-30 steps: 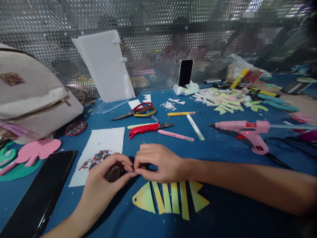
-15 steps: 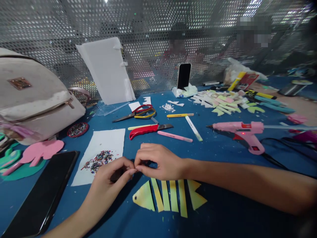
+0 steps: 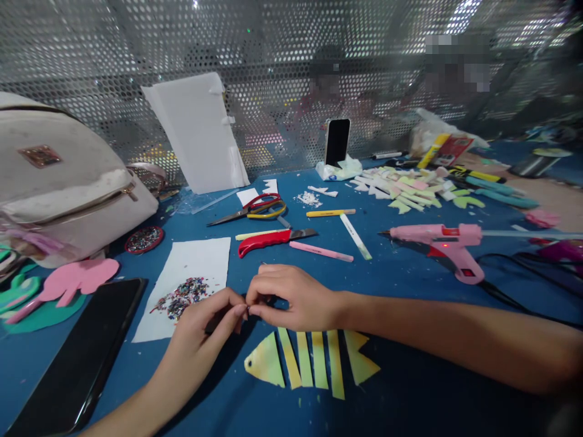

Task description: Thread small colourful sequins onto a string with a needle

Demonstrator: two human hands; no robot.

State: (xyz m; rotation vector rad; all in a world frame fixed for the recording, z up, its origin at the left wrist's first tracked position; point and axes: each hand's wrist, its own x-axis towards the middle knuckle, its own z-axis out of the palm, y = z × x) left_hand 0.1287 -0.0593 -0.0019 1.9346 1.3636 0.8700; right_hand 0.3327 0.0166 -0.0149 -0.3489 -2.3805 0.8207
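My left hand (image 3: pixel 207 331) and my right hand (image 3: pixel 294 297) meet at their fingertips above the table. Both are closed in a pinch, and a tiny dark bit shows between the tips, too small to name. Just below my right hand lies a yellow-green fish (image 3: pixel 266 364) cut into separate pieces: a head with a dark eye, several strips (image 3: pixel 319 361) and a notched tail (image 3: pixel 362 364). Behind my left hand, a heap of shiny multicoloured beads or sequins (image 3: pixel 184 296) rests on a white sheet of paper (image 3: pixel 207 255).
Beyond my hands lie a red-handled knife (image 3: pixel 264 243), scissors (image 3: pixel 248 209) and several markers (image 3: pixel 321 251). A pink glue gun (image 3: pixel 455 243) with its light on is at right. At left are a phone (image 3: pixel 77 358) and a backpack (image 3: pixel 68 182). Foam scraps (image 3: pixel 405 185) are piled behind.
The fingertips have shifted slightly, and a small dark bit now shows between them. The fish pieces lie as before; the whole view has moved very slightly.
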